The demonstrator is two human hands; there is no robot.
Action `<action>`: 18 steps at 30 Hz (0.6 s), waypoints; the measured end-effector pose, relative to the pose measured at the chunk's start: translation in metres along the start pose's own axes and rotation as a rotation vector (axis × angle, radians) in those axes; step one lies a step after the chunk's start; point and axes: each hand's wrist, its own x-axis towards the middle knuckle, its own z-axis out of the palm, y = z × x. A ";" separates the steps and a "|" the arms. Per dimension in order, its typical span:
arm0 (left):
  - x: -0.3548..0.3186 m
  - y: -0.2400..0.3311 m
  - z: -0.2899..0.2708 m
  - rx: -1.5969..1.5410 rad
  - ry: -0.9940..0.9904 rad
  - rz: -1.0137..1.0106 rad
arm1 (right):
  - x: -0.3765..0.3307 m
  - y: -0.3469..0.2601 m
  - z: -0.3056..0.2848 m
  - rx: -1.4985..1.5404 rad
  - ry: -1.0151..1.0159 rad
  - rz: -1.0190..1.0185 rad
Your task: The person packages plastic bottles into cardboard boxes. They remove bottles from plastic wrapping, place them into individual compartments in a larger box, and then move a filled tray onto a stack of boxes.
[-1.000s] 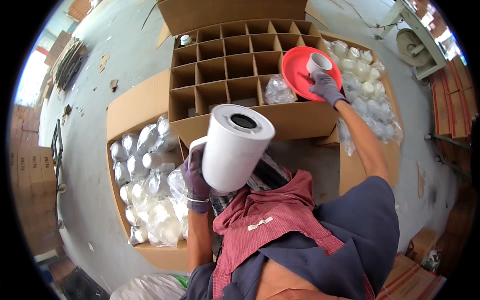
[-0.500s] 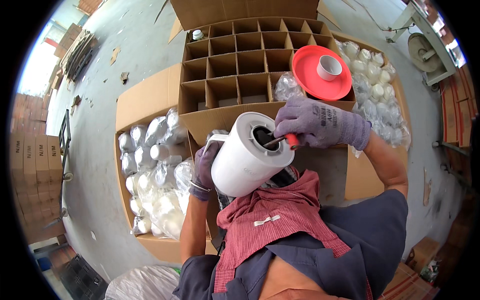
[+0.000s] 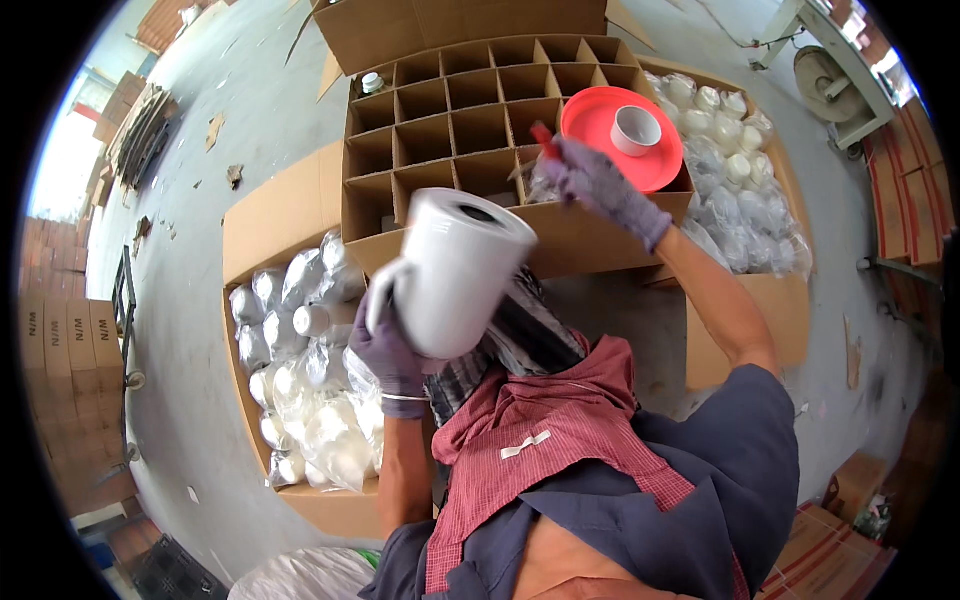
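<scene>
the left hand (image 3: 388, 352) is wrapped around the handle of a big white mug (image 3: 455, 272), held up over the lap. the right hand (image 3: 600, 185) pinches a small red thing (image 3: 543, 138), too blurry to make out, by the red plate (image 3: 610, 135) on the divided box (image 3: 450, 110). bagged mugs (image 3: 300, 380) fill the box on the left.

A divided cardboard carton (image 3: 470, 120) lies ahead, between two cardboard boxes of plastic-wrapped white mugs, left (image 3: 300, 360) and right (image 3: 740, 190)

One white jug (image 3: 455, 270), one red lid (image 3: 620, 135), three open cartons (image 3: 290, 215), two gloved hands (image 3: 390, 350).
</scene>
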 end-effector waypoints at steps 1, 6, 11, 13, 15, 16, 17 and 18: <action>0.008 -0.011 -0.011 -0.088 -0.055 -0.008 | 0.012 0.019 -0.020 -0.393 0.189 -0.080; 0.002 -0.019 -0.017 0.416 -0.325 0.357 | 0.018 0.105 -0.079 -1.033 0.431 0.028; -0.004 -0.022 0.007 -0.263 -0.277 -0.011 | 0.008 0.108 -0.089 -1.070 0.691 0.111; -0.004 -0.019 0.022 -0.285 -0.308 -0.011 | -0.001 0.138 -0.123 -1.124 0.698 0.253; -0.005 -0.014 0.031 -0.320 -0.281 0.000 | -0.003 0.136 -0.125 -1.159 0.659 0.111; -0.004 -0.011 0.040 -0.348 -0.261 0.009 | -0.004 0.129 -0.122 -1.175 0.642 0.033; -0.004 -0.006 0.042 -0.146 -0.277 0.139 | -0.001 0.100 -0.097 -1.143 0.611 -0.092; -0.002 -0.001 0.046 -0.103 -0.262 0.149 | -0.002 0.067 -0.071 -1.087 0.484 -0.279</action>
